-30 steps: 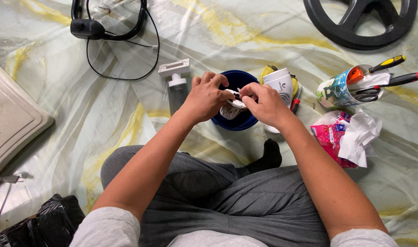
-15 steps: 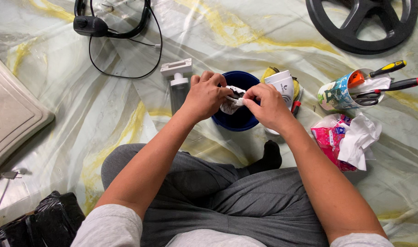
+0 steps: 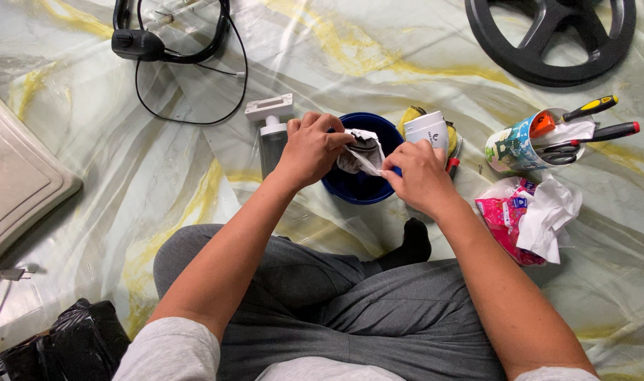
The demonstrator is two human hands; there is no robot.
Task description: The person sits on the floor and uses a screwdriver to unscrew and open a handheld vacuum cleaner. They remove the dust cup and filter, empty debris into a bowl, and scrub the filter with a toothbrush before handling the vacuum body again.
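Seated cross-legged on a marbled floor sheet, I hold a crumpled white tissue [image 3: 359,152] over a dark blue bowl [image 3: 361,187]. My left hand [image 3: 311,148] is closed around the wad's near side, fingers curled over something inside it that I cannot make out. My right hand [image 3: 418,175] pinches a loose corner drawn out toward it. The tissue looks light, soft and easily torn, so I judge the bunched middle the safer hold, not the thin corner. It hangs between both hands, just above the bowl's rim. A white tub [image 3: 427,130] stands just beyond the bowl; a printed cup of tools [image 3: 514,148] sits to the right.
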